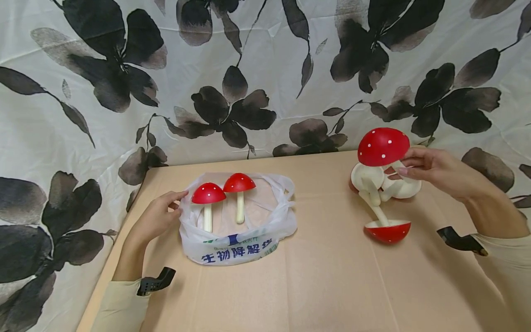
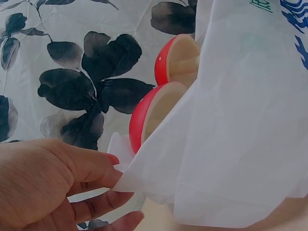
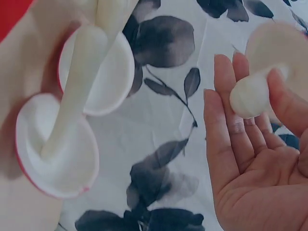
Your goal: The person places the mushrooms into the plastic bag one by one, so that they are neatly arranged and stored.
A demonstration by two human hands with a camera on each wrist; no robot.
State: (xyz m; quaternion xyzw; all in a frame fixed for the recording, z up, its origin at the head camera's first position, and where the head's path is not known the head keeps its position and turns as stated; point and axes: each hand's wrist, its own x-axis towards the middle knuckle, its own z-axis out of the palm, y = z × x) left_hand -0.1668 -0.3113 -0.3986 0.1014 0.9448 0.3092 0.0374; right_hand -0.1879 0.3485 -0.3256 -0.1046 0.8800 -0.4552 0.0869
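Note:
My left hand (image 1: 159,216) pinches the left rim of a white plastic bag (image 1: 244,251) with blue and green print. Two red toy mushrooms (image 1: 208,193) with white dots stand in the bag, caps up; their red caps (image 2: 144,118) show past the bag's edge in the left wrist view. At the right, my right hand (image 1: 439,170) holds another red-capped mushroom (image 1: 383,146) by its pale stem, cap up. In the right wrist view, thumb and fingers grip the stem near its rounded end (image 3: 250,96). Below this hand lie several more mushrooms (image 1: 387,233), pale undersides showing.
The light wooden table (image 1: 327,276) carries the bag at left centre and the loose mushrooms at right. A white cloth (image 1: 298,115) with dark flowers hangs behind the table's back edge. Each wrist wears a black band (image 1: 156,281).

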